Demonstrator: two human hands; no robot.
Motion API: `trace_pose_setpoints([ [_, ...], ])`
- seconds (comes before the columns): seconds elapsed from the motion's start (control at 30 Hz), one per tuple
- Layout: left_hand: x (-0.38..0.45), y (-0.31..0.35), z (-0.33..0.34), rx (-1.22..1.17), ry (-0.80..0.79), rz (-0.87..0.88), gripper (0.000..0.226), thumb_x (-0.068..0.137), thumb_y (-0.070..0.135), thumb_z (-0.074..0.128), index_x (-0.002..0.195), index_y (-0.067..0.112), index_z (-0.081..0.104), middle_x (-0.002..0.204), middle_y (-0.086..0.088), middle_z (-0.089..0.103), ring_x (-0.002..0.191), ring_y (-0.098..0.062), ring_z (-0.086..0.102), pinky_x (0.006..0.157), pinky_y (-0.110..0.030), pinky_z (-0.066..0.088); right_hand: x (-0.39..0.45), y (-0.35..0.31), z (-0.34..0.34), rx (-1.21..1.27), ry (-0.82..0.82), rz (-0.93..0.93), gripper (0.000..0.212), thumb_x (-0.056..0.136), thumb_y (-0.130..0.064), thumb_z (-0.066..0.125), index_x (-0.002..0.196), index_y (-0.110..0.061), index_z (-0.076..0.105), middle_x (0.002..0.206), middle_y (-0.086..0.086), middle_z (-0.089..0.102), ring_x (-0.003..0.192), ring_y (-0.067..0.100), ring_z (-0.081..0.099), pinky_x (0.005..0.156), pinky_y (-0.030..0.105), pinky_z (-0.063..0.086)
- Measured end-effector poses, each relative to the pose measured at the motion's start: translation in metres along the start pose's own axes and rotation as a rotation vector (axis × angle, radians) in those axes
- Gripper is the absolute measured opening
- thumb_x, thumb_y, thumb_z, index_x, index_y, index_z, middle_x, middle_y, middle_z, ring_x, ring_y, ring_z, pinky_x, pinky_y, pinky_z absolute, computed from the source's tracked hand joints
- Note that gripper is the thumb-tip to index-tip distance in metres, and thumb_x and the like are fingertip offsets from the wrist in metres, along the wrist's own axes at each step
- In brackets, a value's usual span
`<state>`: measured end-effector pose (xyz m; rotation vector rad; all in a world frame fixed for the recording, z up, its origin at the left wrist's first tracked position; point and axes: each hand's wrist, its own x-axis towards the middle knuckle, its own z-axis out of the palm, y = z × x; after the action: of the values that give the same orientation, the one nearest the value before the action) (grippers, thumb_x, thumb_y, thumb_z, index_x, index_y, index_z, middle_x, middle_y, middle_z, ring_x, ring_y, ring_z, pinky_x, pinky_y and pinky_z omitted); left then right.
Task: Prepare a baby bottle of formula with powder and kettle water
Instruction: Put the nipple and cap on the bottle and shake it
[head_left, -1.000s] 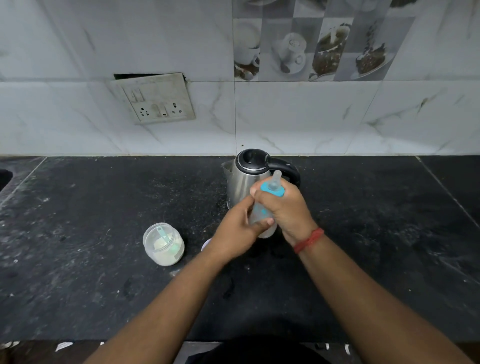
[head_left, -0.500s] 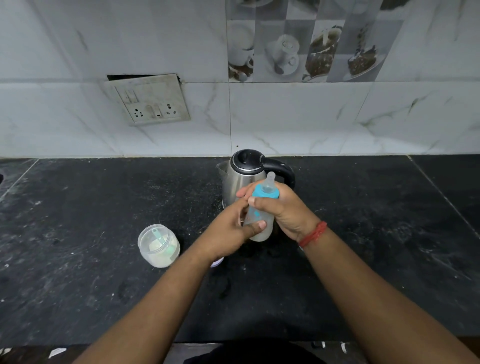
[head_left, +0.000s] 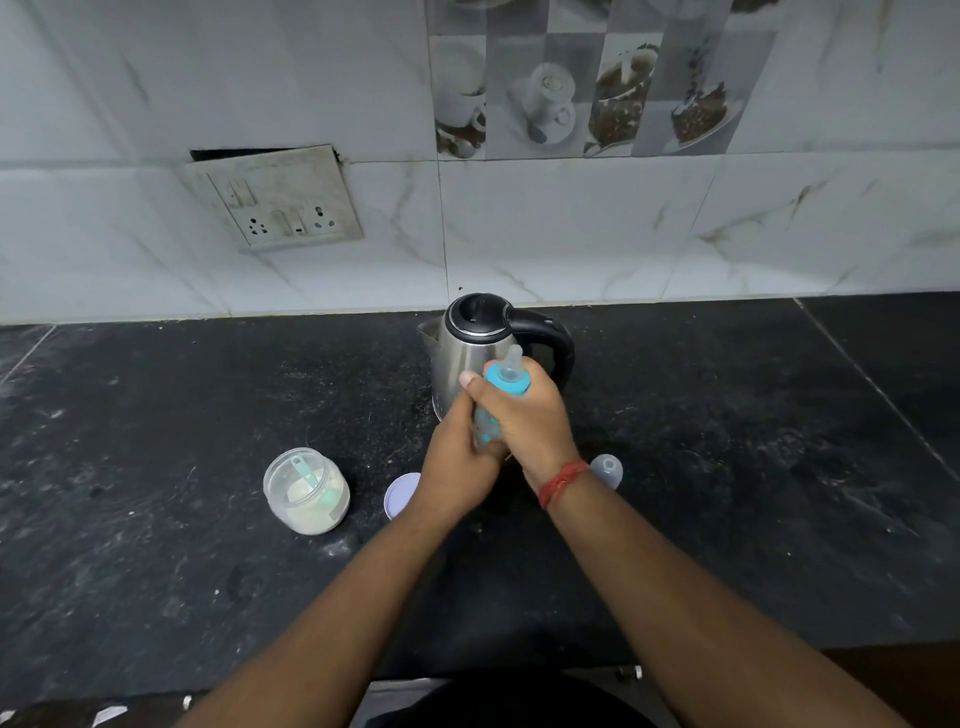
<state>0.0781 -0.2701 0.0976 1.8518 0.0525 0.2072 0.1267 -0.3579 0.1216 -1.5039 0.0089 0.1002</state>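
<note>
Dim, cool, even light; soft shadows; wide-angle bending at edges.

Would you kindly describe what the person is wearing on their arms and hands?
Both forearms are bare, with no sleeves in view. The right wrist carries a red thread band. The left hand and right hand wear no gloves; no rings show.

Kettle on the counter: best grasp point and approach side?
Take the kettle by its black loop handle, coming in from the right. The handle arches off the right side of the steel body with a gap for fingers, while the spout faces left. The right hand, gripping the baby bottle just in front, would probably need to clear first.
</note>
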Motion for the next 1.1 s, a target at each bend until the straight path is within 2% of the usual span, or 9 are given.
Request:
trace_pose_setpoints([
  [0.13, -0.001, -0.020, -0.004, -0.021, 0.006, -0.063, 0.050, 0.090, 0.010, 0.076, 0.130, 0.026, 0.051, 0.120, 0.012, 0.067, 0.112, -0.002, 0.064, 0.099, -0.028, 0.051, 0.006, 0.014, -0.033, -0.170, -0.045, -0.073, 0.050, 0.074, -0.063, 0.070, 0.111, -0.030, 0.061, 0.123, -0.005, 0.063, 0.117, 0.004, 0.060, 0.095, 0.017, 0.048],
  [0.23, -0.005, -0.035, -0.005, -0.001, 0.004, -0.106, 0.049, 0.091, 0.013, 0.077, 0.126, 0.030, 0.048, 0.120, 0.014, 0.064, 0.113, -0.001, 0.061, 0.100, -0.028, 0.048, 0.013, 0.030, -0.069, -0.258, 0.120, -0.042, 0.028, 0.089, -0.048, 0.069, 0.102, -0.023, 0.067, 0.113, -0.003, 0.068, 0.110, 0.010, 0.063, 0.100, 0.033, 0.051],
  [0.3, -0.007, -0.043, -0.006, -0.007, 0.009, -0.128, 0.049, 0.090, 0.013, 0.077, 0.126, 0.028, 0.049, 0.120, 0.010, 0.065, 0.113, -0.003, 0.061, 0.099, -0.029, 0.048, 0.018, 0.047, -0.098, -0.493, 0.173, -0.035, 0.021, 0.091, -0.038, 0.070, 0.102, -0.021, 0.066, 0.114, -0.001, 0.063, 0.112, 0.018, 0.060, 0.102, 0.038, 0.049],
  [0.43, -0.012, -0.053, -0.006, 0.002, 0.014, -0.168, 0.050, 0.089, 0.014, 0.079, 0.127, 0.027, 0.048, 0.122, 0.006, 0.065, 0.112, -0.004, 0.061, 0.093, -0.020, 0.047, 0.021, 0.088, -0.149, -1.039, -0.033, 0.177, 0.045, 0.092, -0.030, 0.068, 0.132, -0.016, 0.056, 0.134, 0.010, 0.052, 0.131, 0.033, 0.041, 0.107, 0.040, 0.038],
  [0.57, -0.015, -0.060, -0.006, 0.029, -0.002, -0.181, 0.050, 0.089, 0.017, 0.079, 0.127, 0.027, 0.047, 0.121, 0.006, 0.064, 0.112, -0.005, 0.061, 0.091, -0.021, 0.048, 0.013, 0.110, -0.164, -1.237, -0.125, 0.138, 0.039, 0.091, -0.016, 0.059, 0.130, -0.016, 0.054, 0.123, 0.013, 0.061, 0.119, 0.036, 0.051, 0.094, 0.039, 0.044],
  [0.67, -0.017, -0.065, -0.005, 0.037, -0.015, -0.190, 0.050, 0.089, 0.018, 0.079, 0.126, 0.027, 0.048, 0.120, 0.007, 0.064, 0.110, -0.001, 0.060, 0.089, -0.019, 0.047, 0.006, 0.099, -0.160, -1.171, -0.053, 0.064, 0.041, 0.091, -0.017, 0.063, 0.131, -0.017, 0.055, 0.123, 0.010, 0.061, 0.119, 0.032, 0.050, 0.094, 0.040, 0.047],
  [0.9, -0.017, -0.064, -0.002, 0.061, -0.047, -0.189, 0.053, 0.088, 0.018, 0.080, 0.127, 0.028, 0.046, 0.119, 0.007, 0.064, 0.108, -0.002, 0.061, 0.083, -0.009, 0.044, 0.000, 0.018, -0.109, -0.413, -0.033, -0.070, 0.035, 0.089, -0.021, 0.075, 0.120, -0.028, 0.063, 0.110, -0.009, 0.070, 0.101, 0.005, 0.067, 0.091, 0.024, 0.053],
  [1.0, -0.015, -0.061, -0.001, 0.058, -0.060, -0.166, 0.053, 0.088, 0.018, 0.081, 0.128, 0.027, 0.048, 0.121, 0.008, 0.064, 0.110, -0.001, 0.060, 0.085, -0.008, 0.044, -0.001, -0.008, -0.089, -0.367, -0.150, -0.178, 0.038, 0.089, -0.021, 0.074, 0.125, -0.029, 0.063, 0.115, -0.008, 0.069, 0.106, 0.008, 0.066, 0.094, 0.026, 0.053],
  [1.1, -0.014, -0.059, 0.000, 0.051, -0.070, -0.139, 0.053, 0.087, 0.021, 0.081, 0.127, 0.028, 0.049, 0.121, 0.008, 0.065, 0.111, -0.005, 0.062, 0.090, -0.019, 0.048, 0.000, -0.018, -0.076, -0.537, -0.252, -0.275, 0.044, 0.087, -0.025, 0.075, 0.129, -0.028, 0.062, 0.119, -0.009, 0.067, 0.109, 0.008, 0.064, 0.096, 0.028, 0.052],
])
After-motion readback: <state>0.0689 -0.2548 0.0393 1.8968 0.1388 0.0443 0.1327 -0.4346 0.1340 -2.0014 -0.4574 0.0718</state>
